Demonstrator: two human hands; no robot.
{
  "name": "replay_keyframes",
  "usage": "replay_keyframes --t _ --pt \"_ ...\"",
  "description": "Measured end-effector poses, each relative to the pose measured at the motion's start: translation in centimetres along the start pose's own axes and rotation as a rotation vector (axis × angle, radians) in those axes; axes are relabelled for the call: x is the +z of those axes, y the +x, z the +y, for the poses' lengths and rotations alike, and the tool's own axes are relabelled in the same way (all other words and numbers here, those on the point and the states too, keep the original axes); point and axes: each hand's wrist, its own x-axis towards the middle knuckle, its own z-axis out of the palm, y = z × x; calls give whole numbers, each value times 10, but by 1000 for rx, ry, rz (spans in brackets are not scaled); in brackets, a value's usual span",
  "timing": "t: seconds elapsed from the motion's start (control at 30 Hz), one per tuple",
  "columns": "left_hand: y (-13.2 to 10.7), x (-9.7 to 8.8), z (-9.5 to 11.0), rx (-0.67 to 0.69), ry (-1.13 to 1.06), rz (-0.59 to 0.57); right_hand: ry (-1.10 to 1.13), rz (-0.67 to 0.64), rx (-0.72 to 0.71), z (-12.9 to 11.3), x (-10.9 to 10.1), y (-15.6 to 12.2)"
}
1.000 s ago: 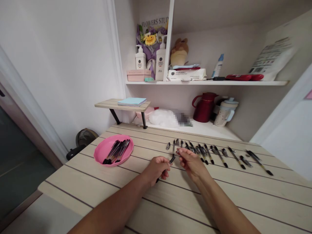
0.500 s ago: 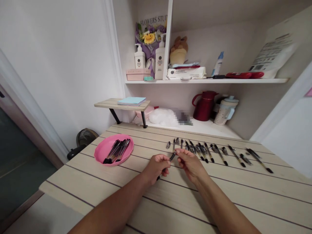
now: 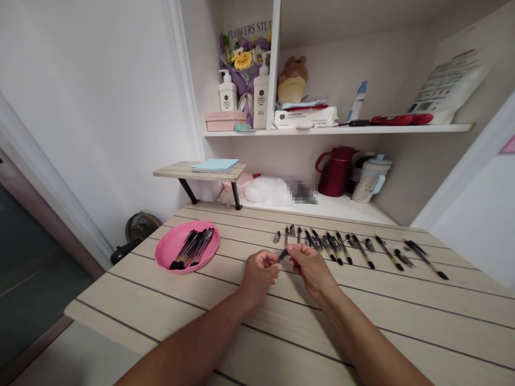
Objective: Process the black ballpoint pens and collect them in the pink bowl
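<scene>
Between my two hands a black pen (image 3: 282,255) is held at a slant over the table. My left hand (image 3: 258,272) is closed around the lower part of it, fingers curled. My right hand (image 3: 309,266) pinches its upper end between thumb and fingertips; whether that end is a cap is hidden by the fingers. Just beyond the hands, several uncapped pens (image 3: 364,251) and loose clear caps (image 3: 277,237) lie in a row running to the right. To the left, a pink scalloped tray (image 3: 164,246) holds a bundle of capped pens (image 3: 193,249).
A small raised stand (image 3: 177,170) with light blue paper (image 3: 216,165) on it stands at the table's back left. Behind the table are a red thermal jug (image 3: 337,171) and a pale tumbler (image 3: 370,179). Above runs a shelf (image 3: 341,130) with bottles and packets.
My left hand has turned slightly, and the lower pen end that showed beneath it is now hidden. Both hands stay together on the pen. The view has shifted a little.
</scene>
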Motion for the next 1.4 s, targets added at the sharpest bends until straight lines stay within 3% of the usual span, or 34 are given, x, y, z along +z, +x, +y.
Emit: replay_keyframes --t 0.33,0.63,0.83,1.0,1.17,1.33,1.4 --pt "-1 -2 5 -24 -63 -66 134 -155 14 -11 -6 -2" --pt "-1 -1 4 -14 -49 -82 75 -42 -28 -5 0 -3" --pt "-1 -2 4 -27 -81 -108 147 -240 18 -14 -4 -7" --pt "-1 -1 3 -40 -76 -105 77 -119 -16 -10 -3 -5" --pt "0 -2 2 -37 -72 -100 130 -203 2 -11 -4 -4" --pt "0 -3 2 -40 -65 -101 79 -82 -7 -12 -4 -5" --pt "0 -3 3 -38 -65 -106 78 -98 7 -12 -3 -5"
